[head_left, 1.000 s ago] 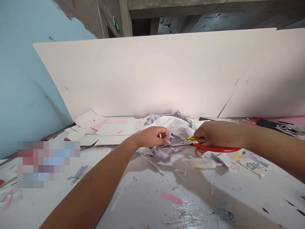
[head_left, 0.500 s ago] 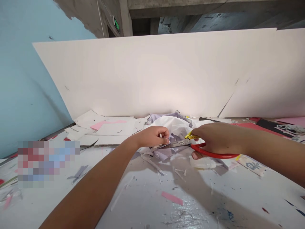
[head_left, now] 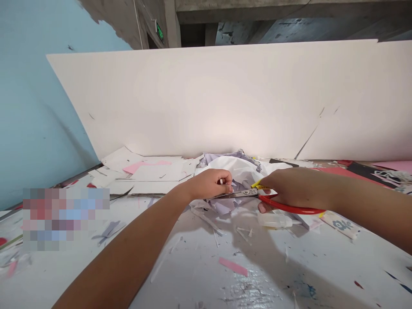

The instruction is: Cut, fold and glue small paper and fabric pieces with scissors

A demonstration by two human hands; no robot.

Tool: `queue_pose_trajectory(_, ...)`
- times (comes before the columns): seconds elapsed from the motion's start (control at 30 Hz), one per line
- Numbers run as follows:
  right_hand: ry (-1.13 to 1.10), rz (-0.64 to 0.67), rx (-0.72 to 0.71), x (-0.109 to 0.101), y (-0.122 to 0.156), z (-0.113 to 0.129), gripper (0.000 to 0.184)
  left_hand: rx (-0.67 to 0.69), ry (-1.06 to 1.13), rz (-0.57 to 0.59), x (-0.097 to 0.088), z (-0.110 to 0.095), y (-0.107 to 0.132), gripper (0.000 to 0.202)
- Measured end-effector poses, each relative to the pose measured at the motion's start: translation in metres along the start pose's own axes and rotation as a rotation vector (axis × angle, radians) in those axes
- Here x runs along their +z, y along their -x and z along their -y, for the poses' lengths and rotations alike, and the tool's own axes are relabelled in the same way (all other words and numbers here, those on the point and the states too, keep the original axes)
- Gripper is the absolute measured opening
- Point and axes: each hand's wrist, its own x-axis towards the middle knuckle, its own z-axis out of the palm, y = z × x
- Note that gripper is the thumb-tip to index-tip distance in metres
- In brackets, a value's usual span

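Note:
My right hand (head_left: 294, 185) grips red-handled scissors (head_left: 273, 201) with yellow marks near the pivot; their steel blades (head_left: 234, 195) point left. My left hand (head_left: 210, 183) is curled shut, pinching a small pale paper piece right at the blade tips. Just behind and under both hands lies a heap of crumpled white and lilac paper (head_left: 236, 169). What the pinched piece looks like is mostly hidden by my fingers.
A clear glue bottle (head_left: 273, 220) lies under the scissors. Paper strips and a pink scrap (head_left: 232, 266) litter the white table (head_left: 199, 274). Flat white sheets (head_left: 151, 174) are stacked at left, a large white board (head_left: 206, 98) leans behind, and cut coloured paper (head_left: 343, 224) lies at right.
The scissors and my right hand have shifted slightly left and the handles have closed a little. My left hand stays pinched at the blade tips.

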Motion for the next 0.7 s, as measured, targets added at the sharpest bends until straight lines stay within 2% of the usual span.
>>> queue_pose_trajectory(0.07,0.017,0.071,0.017,0.000,0.000,0.001,0.050,0.003,0.012,0.008,0.000,0.000,0.000,0.012)
queue_pose_trajectory(0.23,-0.014,0.132,0.024,0.000,0.000,0.005,0.054,-0.017,0.038,0.036,0.001,0.003,-0.001,0.016)
queue_pose_trajectory(0.4,-0.023,0.147,0.030,0.000,0.003,0.009,0.053,-0.009,-0.003,0.020,0.000,0.004,-0.002,0.018)
queue_pose_trajectory(0.57,-0.096,0.154,0.014,0.004,0.002,-0.001,0.045,-0.030,0.040,0.041,-0.003,0.005,0.000,0.022)
queue_pose_trajectory(0.63,-0.142,0.169,-0.005,0.006,0.002,-0.007,0.040,-0.039,0.105,0.004,-0.006,0.008,0.001,0.026)
queue_pose_trajectory(0.7,-0.160,0.091,-0.028,0.007,0.003,-0.011,0.035,-0.053,0.169,-0.133,-0.010,0.016,0.000,0.030)
